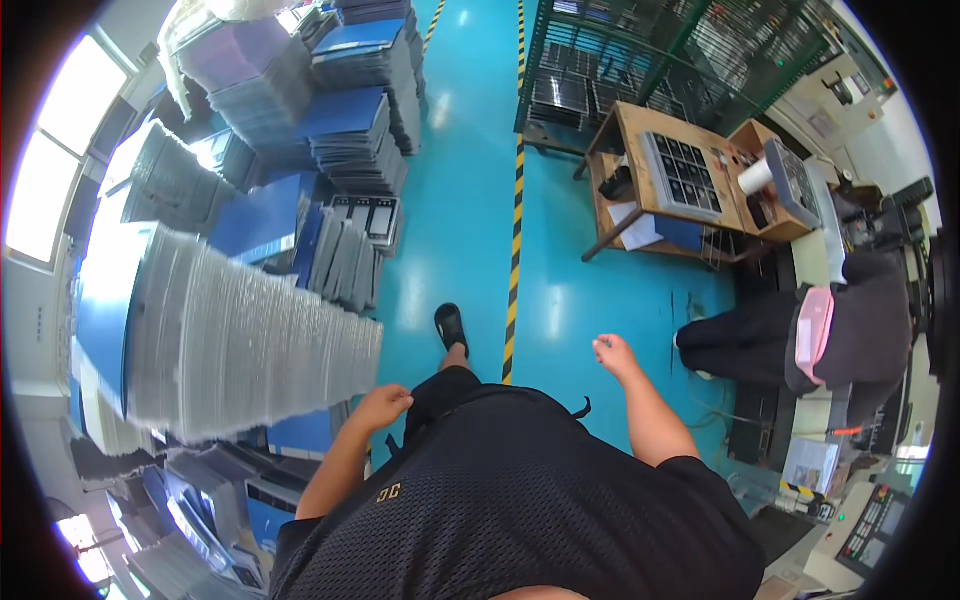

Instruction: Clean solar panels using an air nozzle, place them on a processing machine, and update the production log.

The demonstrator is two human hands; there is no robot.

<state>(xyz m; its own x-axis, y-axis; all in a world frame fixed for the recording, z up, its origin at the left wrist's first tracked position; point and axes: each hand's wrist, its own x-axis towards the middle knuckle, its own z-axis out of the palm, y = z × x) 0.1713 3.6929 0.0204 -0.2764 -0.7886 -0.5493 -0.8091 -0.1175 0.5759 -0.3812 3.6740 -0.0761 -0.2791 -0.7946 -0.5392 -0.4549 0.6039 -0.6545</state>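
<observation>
My left hand (385, 408) hangs low beside my left thigh, its fingers curled in, and nothing shows in them. Close by on its left rises a tall stack of thin sheets or trays in clear wrap (250, 340), topped with a blue sheet; the hand is apart from it. My right hand (614, 354) is held out over the blue floor (560, 300), right of the striped line. Its fingers are closed, and a tiny dark spot shows at the fingertips, too small to name. One dark shoe (451, 325) of mine is forward on the floor.
More stacks with blue tops (350, 115) line the left side. A black-and-yellow floor line (516, 230) runs ahead. A wooden table (640, 185) bears a tray of dark panels (682, 172), near green mesh racking (600, 60). At right, a person in dark clothes (850, 330) stands at machines.
</observation>
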